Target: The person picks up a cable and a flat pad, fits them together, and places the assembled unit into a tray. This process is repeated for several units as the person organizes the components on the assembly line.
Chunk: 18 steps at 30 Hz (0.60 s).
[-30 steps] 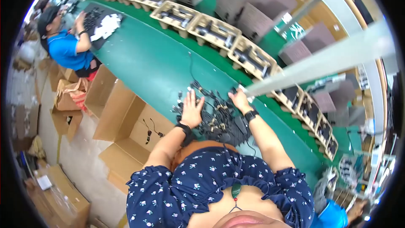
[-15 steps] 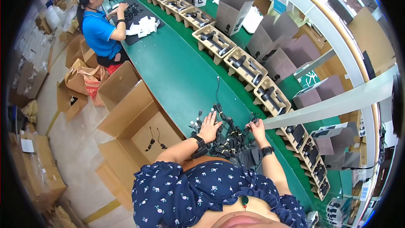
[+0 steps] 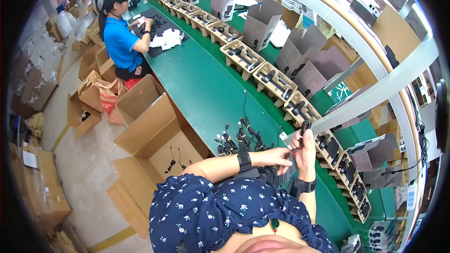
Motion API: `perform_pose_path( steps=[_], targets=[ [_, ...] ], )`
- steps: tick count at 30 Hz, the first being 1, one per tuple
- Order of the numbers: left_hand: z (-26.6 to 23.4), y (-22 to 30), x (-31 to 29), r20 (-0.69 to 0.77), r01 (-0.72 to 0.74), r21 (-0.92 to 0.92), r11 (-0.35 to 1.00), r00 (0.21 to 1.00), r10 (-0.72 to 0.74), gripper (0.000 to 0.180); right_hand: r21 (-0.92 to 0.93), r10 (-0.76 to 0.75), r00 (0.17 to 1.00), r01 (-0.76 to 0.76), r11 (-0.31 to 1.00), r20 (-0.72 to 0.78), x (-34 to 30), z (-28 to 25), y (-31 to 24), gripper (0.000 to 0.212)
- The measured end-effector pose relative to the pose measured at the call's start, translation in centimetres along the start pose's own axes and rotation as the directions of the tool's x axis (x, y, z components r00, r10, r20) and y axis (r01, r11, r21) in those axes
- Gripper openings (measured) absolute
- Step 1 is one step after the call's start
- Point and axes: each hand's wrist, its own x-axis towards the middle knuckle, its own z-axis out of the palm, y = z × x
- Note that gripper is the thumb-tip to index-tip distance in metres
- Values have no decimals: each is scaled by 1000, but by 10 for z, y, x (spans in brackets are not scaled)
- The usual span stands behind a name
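Observation:
My right hand [image 3: 305, 153] is raised in front of me at the bench's right, closed on a bundled black cable [image 3: 305, 127] whose end sticks up above the fingers. Just to its left is my left hand [image 3: 277, 158], fingers reaching toward the right hand and the thumb apart; no object shows in them. Below and beyond my left forearm lies a pile of black cables [image 3: 246, 136], tied in bundles with their plugs loose. My forearm covers part of that pile. Dark flat pieces [image 3: 269, 175] lie close to my body, partly hidden.
Moulded trays [image 3: 242, 57] holding black parts form a row along the green bench [image 3: 187, 84]. Printed boxes [image 3: 263, 22] stand behind it. A white metal post [image 3: 370, 98] slants in at right. An open carton [image 3: 159, 147] sits left; a co-worker in blue [image 3: 123, 37] handles parts farther along.
My right hand has lifted a cable from the bench edge. My left hand has left the pile and moved right, close to my right hand. The view has shifted slightly.

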Motion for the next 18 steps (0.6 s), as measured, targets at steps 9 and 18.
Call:
perform_pose_path(
  steps=[9, 18],
  targets=[
    [-6, -8, -28, -475, -55, 95, 994, 875, 93, 22, -532, -12, 1000, 0, 847, -21, -30, -4, -4, 17],
    [-17, -1, -35, -379, 129, 891, 436, 742, 554, 74, -906, -180, 921, 377, 192, 345, -50, -39, 20, 17]
  ],
)
